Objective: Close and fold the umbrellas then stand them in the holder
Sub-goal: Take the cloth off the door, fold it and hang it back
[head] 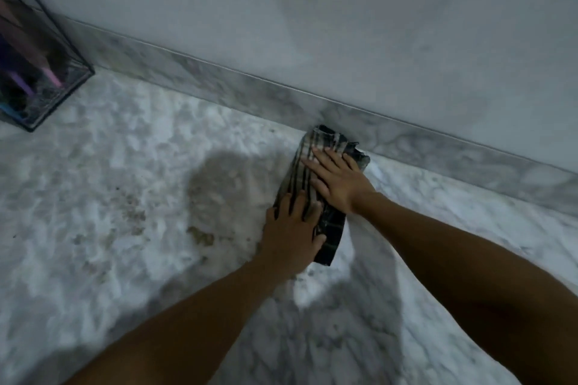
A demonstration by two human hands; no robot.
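Folded umbrella on the floor beside the baseboard, both hands on top of it.

The folded plaid fabric umbrella (322, 184) lies on the white marble floor (125, 197), its far end just beside the grey marble baseboard (219, 75) that runs along the foot of the pale wall (312, 9). The right hand (337, 180) rests flat on the umbrella's far half; the left hand (292, 231) rests flat on its near half, just in front of and left of the right hand. Well apart, at the far left, the black wire-framed holder (47, 72) stands on the floor near the wall, with other umbrellas inside it.
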